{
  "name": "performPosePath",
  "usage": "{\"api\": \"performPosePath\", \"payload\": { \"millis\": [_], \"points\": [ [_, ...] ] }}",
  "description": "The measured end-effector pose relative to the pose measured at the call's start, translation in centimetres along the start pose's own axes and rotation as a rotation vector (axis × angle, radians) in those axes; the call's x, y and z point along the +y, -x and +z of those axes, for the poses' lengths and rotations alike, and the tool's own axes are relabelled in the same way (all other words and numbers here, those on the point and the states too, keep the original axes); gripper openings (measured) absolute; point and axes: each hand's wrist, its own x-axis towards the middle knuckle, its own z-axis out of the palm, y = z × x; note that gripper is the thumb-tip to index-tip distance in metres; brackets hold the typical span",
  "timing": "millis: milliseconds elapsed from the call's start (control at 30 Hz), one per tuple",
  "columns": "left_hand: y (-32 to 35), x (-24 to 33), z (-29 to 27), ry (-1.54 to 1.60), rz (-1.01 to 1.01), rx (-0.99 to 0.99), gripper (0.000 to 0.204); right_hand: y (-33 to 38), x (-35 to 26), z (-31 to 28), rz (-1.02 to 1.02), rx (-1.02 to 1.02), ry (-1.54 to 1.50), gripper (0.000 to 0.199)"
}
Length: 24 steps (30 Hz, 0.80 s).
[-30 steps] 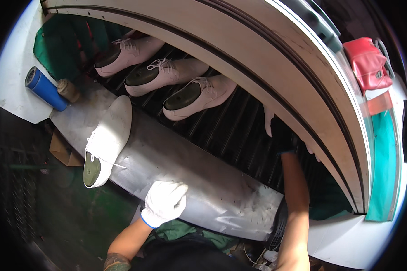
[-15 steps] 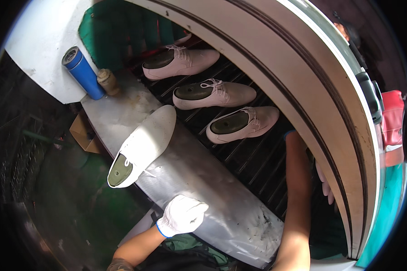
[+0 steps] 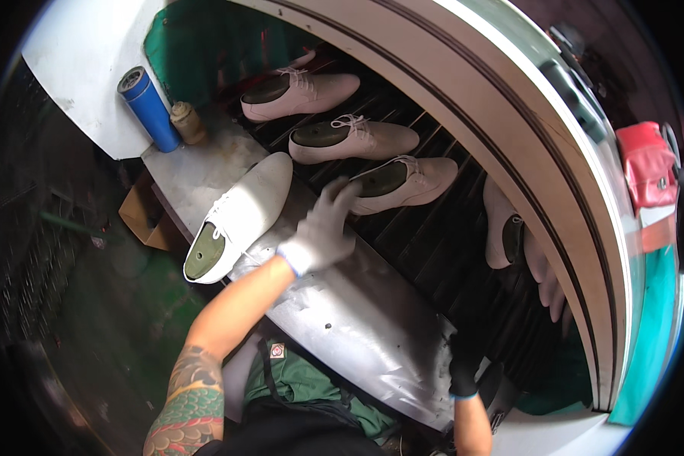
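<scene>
My left hand [image 3: 325,229], in a white glove, reaches over the metal ledge to the heel of the nearest white lace-up shoe [image 3: 409,182] on the dark slatted rack. Its fingers are stretched and slightly blurred; whether they touch the heel I cannot tell. Left of it, another white shoe [image 3: 243,216] lies slanted on the ledge [image 3: 334,304], apart from the hand. My right hand [image 3: 465,365], in a black glove, is low at the ledge's right end. Its fingers merge with the dark background, so their pose is hidden.
Two more white shoes [image 3: 304,95] [image 3: 368,142] stand farther back on the slatted rack [image 3: 410,243]. Another shoe [image 3: 500,228] and a pale glove [image 3: 547,281] are under the curved hood [image 3: 539,144]. A blue cylinder [image 3: 150,110] and a small bottle [image 3: 188,123] stand at the ledge's far left.
My left hand has moved up and forward from the ledge's near edge to the nearest rack shoe. My right arm has drawn back from beneath the hood, where a shoe now shows.
</scene>
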Motion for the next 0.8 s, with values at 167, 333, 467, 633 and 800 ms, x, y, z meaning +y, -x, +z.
{"api": "performPosePath", "payload": {
  "millis": [167, 333, 467, 633, 800],
  "points": [
    [-11.3, -2.6, -0.4, 0.192, 0.19, -0.419, 0.09, 10.8, -3.6, 2.7, 0.049, -0.391, -0.548, 0.081],
    [-12.6, 1.6, -1.1, 0.149, 0.0, -0.59, 0.074, 8.2, -1.7, 1.1, 0.409, -0.738, -0.488, 0.041],
    [-5.5, 3.3, -1.4, 0.938, -0.341, -0.524, 0.064, 2.2, 1.1, 1.3, 0.009, -0.088, 0.163, 0.035],
    [9.7, 0.0, 1.8, 1.773, -0.3, -0.593, 0.09, -3.7, 0.5, 0.0, 0.188, 0.092, 0.352, 0.038],
    [19.8, -0.1, 0.4, 1.957, -0.327, -0.742, 0.115, -5.6, -1.3, 3.5, -0.013, 0.066, 0.248, 0.041]
  ]
}}
